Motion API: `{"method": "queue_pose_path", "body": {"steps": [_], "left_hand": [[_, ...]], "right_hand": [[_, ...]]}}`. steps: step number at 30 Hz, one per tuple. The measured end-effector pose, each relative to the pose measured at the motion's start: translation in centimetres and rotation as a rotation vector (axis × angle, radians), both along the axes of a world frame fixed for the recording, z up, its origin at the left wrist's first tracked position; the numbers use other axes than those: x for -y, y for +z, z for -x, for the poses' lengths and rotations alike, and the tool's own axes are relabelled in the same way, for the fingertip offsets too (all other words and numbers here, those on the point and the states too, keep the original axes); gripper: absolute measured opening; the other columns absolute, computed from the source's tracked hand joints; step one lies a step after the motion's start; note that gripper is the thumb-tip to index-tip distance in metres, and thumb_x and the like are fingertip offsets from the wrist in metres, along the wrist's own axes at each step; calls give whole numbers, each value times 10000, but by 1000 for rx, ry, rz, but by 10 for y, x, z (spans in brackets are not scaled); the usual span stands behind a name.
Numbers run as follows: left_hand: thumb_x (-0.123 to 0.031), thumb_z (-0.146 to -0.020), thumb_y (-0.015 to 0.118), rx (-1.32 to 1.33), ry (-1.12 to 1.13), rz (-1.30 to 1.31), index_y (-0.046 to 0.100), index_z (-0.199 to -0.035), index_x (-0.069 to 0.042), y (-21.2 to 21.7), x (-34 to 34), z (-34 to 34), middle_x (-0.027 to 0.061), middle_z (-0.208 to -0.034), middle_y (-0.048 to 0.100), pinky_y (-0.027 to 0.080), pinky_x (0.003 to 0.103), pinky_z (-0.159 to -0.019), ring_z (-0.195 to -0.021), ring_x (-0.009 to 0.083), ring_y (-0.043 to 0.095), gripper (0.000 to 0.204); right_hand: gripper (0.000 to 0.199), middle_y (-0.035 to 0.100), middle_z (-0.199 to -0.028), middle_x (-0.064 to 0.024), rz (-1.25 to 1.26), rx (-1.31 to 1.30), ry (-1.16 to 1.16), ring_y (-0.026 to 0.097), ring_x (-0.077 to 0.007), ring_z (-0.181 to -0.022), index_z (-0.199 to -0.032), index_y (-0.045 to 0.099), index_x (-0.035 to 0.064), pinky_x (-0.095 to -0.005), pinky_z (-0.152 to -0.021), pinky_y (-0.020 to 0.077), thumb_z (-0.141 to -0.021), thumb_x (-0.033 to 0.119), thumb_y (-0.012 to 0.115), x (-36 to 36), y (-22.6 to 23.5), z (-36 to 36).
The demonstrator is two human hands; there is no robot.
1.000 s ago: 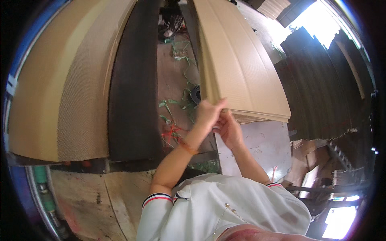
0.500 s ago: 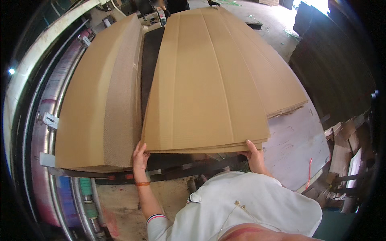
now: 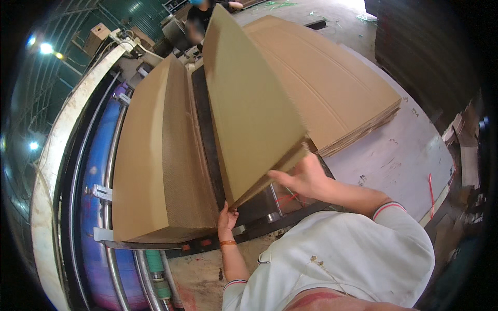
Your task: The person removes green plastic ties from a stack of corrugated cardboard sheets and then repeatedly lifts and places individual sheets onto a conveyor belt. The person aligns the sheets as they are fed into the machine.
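Observation:
A few large brown cardboard sheets (image 3: 249,103) are tilted up on their left long edge, their right side raised. My left hand (image 3: 227,218) is closed on their near left corner, low by the machine's edge. At the raised near right corner, my right hand (image 3: 305,175) grips the sheets between thumb and fingers; some of its fingers are hidden behind them. Left of the sheets stands a tall stack of cardboard (image 3: 142,150), a dark gap between them. To the right lies a lower pile of creased cardboard sheets (image 3: 327,78).
The pile on the right rests on a pale, scuffed board (image 3: 399,150). Along the left runs a machine with a blue-purple roller (image 3: 96,207) and metal bars. At the far end is another person (image 3: 202,20). Stacked dark sheets (image 3: 425,62) stand at the far right.
The sheets held in both hands went from lying flat to tilted steeply, right side up. My right hand rose and moved left with them. The far person's hand has left the sheets' far edge.

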State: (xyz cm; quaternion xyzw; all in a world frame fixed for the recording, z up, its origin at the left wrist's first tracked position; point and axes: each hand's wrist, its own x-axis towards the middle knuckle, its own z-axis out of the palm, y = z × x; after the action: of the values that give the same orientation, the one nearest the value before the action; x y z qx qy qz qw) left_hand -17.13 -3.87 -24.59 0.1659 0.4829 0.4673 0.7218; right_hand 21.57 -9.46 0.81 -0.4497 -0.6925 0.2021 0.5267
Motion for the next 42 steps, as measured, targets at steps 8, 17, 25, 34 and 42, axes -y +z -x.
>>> {"method": "queue_pose_path", "body": {"steps": [8, 17, 25, 34, 42], "left_hand": [[-437, -998, 449, -1330, -82, -364, 543, -1258, -1, 33, 30, 9, 145, -1230, 569, 421, 432, -933, -1063, 292, 558, 516], [-338, -888, 677, -1383, 731, -876, 190, -1463, 7, 99, 23, -93, 249, -1432, 334, 390, 459, -1035, -1290, 330, 415, 829], [-328, -958, 577, -1186, 1022, -575, 631, -956, 149, 115, 15, -74, 224, -854, 680, 526, 419, -674, -759, 283, 667, 480], [-481, -1001, 439, -311, 1087, -564, 494, -1299, 32, 231, 4, -81, 153, -1320, 534, 420, 411, -1013, -1150, 270, 538, 595], [-412, -1015, 426, 178, 983, -456, 468, -1342, -51, 285, 1, -7, 115, -1346, 503, 362, 475, -1080, -1233, 285, 472, 488]], "right_hand": [[1011, 398, -1457, -209, -352, 122, 194, 388, -402, -1334, -1455, 284, -30, -430, -1068, 386, -739, 510, 750, -55, 37, 97], [753, 384, -1451, -241, -144, 211, 510, 351, -427, -1341, -1439, 339, 18, -471, -1087, 348, -889, 459, 603, -55, -34, 138], [536, 437, -1420, -233, 331, 360, 617, 414, -394, -1308, -1304, 534, 33, -445, -1071, 374, -893, 366, 623, -42, -124, 84], [680, 272, -1525, -226, 172, -30, 217, 311, -372, -1392, -1444, 333, 8, -426, -1119, 299, -924, 353, 603, -60, -129, 82], [654, 56, -1584, -247, -260, -340, 477, 92, -358, -1475, -1504, 180, -17, -420, -1175, 126, -961, 217, 458, -92, -36, 151]]}}
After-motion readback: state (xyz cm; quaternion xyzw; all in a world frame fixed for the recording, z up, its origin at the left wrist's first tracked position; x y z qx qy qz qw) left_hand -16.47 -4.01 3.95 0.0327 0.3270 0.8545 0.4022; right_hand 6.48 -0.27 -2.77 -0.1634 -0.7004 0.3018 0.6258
